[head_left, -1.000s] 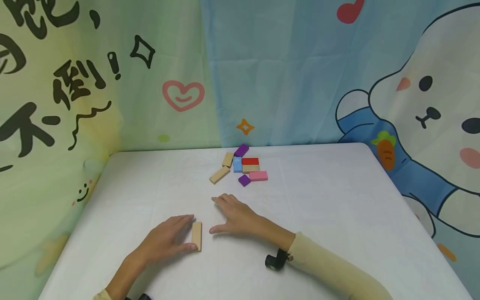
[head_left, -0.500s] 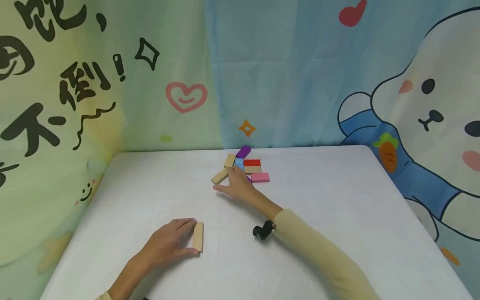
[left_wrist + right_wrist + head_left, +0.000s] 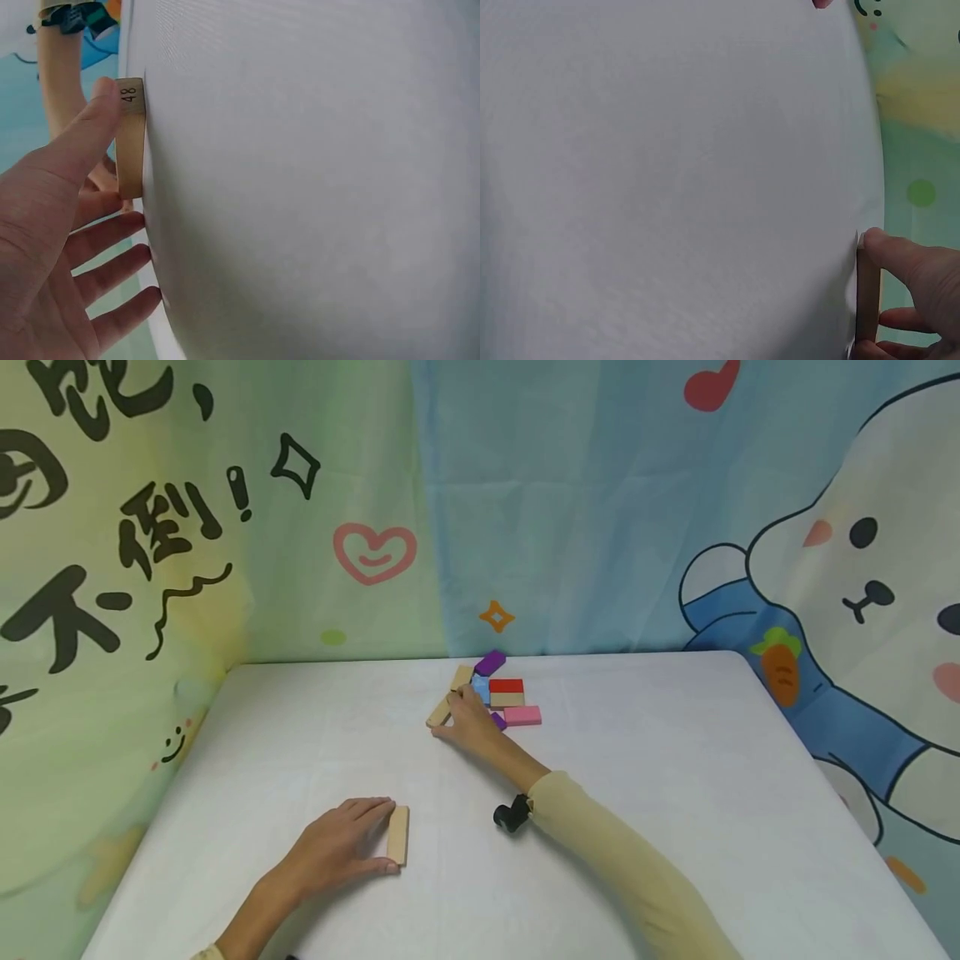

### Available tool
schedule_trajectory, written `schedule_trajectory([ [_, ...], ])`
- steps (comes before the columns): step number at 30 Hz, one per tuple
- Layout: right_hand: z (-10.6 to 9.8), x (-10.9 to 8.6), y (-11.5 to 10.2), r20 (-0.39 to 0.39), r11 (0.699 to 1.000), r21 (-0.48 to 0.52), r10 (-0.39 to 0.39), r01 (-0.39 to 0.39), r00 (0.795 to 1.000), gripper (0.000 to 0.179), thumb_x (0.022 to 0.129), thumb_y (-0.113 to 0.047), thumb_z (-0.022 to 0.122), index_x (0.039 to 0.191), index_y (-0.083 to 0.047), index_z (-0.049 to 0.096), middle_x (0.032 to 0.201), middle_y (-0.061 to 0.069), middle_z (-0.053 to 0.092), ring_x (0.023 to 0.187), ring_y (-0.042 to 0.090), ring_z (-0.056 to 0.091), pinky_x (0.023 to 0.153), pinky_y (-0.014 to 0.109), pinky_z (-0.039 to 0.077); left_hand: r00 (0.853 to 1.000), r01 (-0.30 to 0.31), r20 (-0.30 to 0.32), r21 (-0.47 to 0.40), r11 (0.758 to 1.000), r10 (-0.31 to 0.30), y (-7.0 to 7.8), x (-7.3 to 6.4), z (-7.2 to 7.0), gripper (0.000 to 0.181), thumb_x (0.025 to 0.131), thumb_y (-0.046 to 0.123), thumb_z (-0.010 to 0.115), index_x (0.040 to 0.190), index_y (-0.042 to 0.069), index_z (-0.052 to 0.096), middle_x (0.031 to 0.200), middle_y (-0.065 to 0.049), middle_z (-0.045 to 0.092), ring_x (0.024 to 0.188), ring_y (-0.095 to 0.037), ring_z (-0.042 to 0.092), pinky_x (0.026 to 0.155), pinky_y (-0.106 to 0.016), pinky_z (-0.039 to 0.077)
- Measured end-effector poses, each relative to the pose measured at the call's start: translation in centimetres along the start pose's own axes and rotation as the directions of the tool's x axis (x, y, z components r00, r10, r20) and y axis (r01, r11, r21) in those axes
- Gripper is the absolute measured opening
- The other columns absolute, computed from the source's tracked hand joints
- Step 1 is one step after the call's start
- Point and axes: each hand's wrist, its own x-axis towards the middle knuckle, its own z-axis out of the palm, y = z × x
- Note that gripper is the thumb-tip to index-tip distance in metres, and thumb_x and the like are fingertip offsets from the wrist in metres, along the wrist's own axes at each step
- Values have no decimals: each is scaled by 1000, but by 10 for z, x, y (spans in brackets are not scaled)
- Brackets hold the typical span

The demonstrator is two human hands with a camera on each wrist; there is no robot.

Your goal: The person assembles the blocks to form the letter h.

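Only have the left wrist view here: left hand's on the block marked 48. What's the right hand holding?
Observer: The right hand holds a plain wooden block by its ends.
Operator: Is the 48 block close to that one?
Observer: No, the head view shows the two well apart.
Operator: Anything beside the right hand?
Observer: Yes, a pink block lies to its right.
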Motion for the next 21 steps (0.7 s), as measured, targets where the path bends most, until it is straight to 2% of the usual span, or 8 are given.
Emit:
schedule_trajectory([
  [7, -2, 1, 2, 5, 1000, -30, -2, 2, 1000, 51, 85, -34, 74, 118, 2, 59, 121, 18, 49, 105, 25, 50, 92, 36, 48, 1000, 3, 13, -4, 1000, -3, 0, 0, -1, 85, 75, 70, 64, 137, 13, 55, 133, 0, 60, 121, -20, 58, 93, -41, 50],
  [14, -2, 4, 5, 14, 1000, -18, 19, -19, 1000, 60, 84, -37, 74, 129, -1, 56, 129, 18, 51, 114, 27, 52, 98, 39, 47, 1000, 2, 5, -8, 1000, -2, -1, 0, -1, 84, 76, 70, 63, 138, 13, 54, 134, 1, 60, 122, -19, 57, 93, -42, 50],
  [21, 0, 4, 8, 15, 1000, -22, 21, -21, 1000, 64, 84, -40, 74, 132, -3, 55, 130, 15, 51, 114, 25, 53, 99, 37, 47, 1000, 10, 16, -5, 1000, -9, -1, -1, 0, 84, 76, 71, 62, 138, 15, 54, 135, 2, 59, 122, -19, 57, 92, -42, 50],
])
